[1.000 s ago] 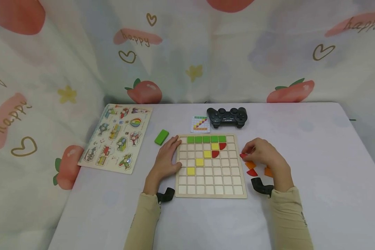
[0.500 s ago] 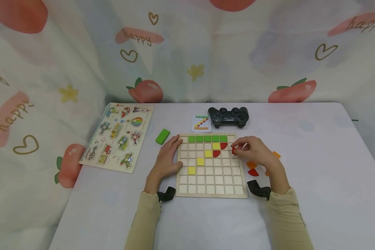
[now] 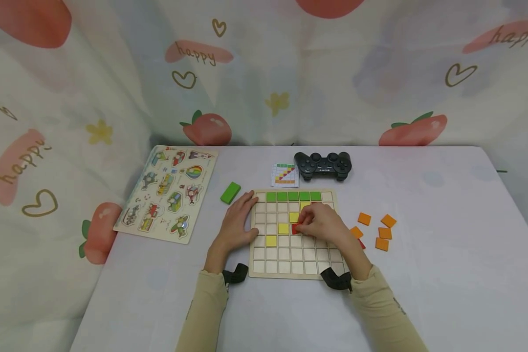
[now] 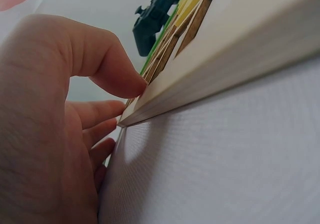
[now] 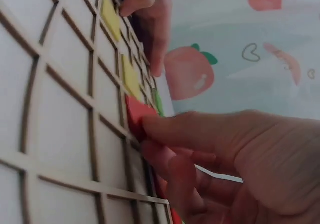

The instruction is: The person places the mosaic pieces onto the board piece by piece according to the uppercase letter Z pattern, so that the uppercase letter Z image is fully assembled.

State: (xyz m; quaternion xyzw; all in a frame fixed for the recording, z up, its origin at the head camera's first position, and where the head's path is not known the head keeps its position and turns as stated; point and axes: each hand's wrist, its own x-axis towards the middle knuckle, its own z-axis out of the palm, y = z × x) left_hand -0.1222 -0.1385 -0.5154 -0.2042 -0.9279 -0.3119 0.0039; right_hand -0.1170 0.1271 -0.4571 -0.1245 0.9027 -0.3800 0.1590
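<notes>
A wooden grid board (image 3: 273,267) lies on the table with a row of green square tiles (image 3: 293,196) along its far side. Yellow square tiles (image 3: 271,240) run diagonally across it. My right hand (image 3: 323,222) pinches a red quarter-circle tile (image 5: 137,115) between thumb and fingers, at the cell right of a yellow tile (image 5: 130,77). That hand hides part of the other red tiles. On the board's left edge rests my left hand (image 3: 236,222), fingers spread, its thumb (image 4: 127,81) touching the frame.
Several orange square tiles (image 3: 382,244) and a partly hidden red tile (image 3: 362,244) lie right of the board. Behind it are a small pattern card (image 3: 285,175) and a black game controller (image 3: 323,165). A green block (image 3: 231,193) and a picture puzzle board (image 3: 167,193) lie left.
My right hand picked up a red tile from beside the board and carried it left to a cell next to the third yellow tile. The left hand stays at the board's edge.
</notes>
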